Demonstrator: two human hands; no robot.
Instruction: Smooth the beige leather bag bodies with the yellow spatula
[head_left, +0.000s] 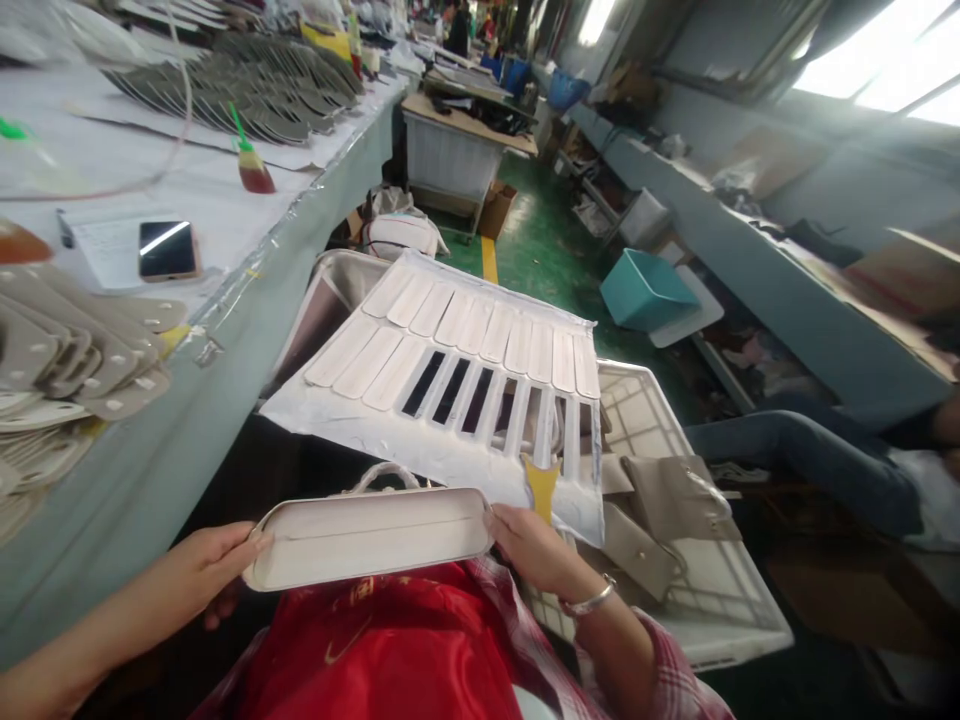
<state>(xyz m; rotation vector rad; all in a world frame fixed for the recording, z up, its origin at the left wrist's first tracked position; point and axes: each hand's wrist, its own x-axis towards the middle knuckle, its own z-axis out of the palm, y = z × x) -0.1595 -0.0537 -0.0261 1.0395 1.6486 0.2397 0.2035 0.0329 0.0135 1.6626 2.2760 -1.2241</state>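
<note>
Between my two hands, in front of the red apron (375, 650), is a long pale bag piece (375, 538) with rounded corners and a line along its middle. My left hand (214, 565) pinches its left end with thumb and fingers. At the other end, my right hand (529, 545), with a bangle on the wrist, grips the edge. A pale looped handle (386, 470) shows just behind the piece; whether it is joined to it I cannot tell. Beyond lies a white board (337, 418) with rows of pale strips (450, 320) and several dark slots, a yellow tab at its front edge.
To the right, a white crate (720, 600) holds taupe bag pieces (660, 500). The workbench (247, 290) on the left carries a phone (166, 250), a glue bottle (255, 170) and stacked panels (90, 340). A teal bin (649, 290) and a seated person's leg (810, 465) are farther right.
</note>
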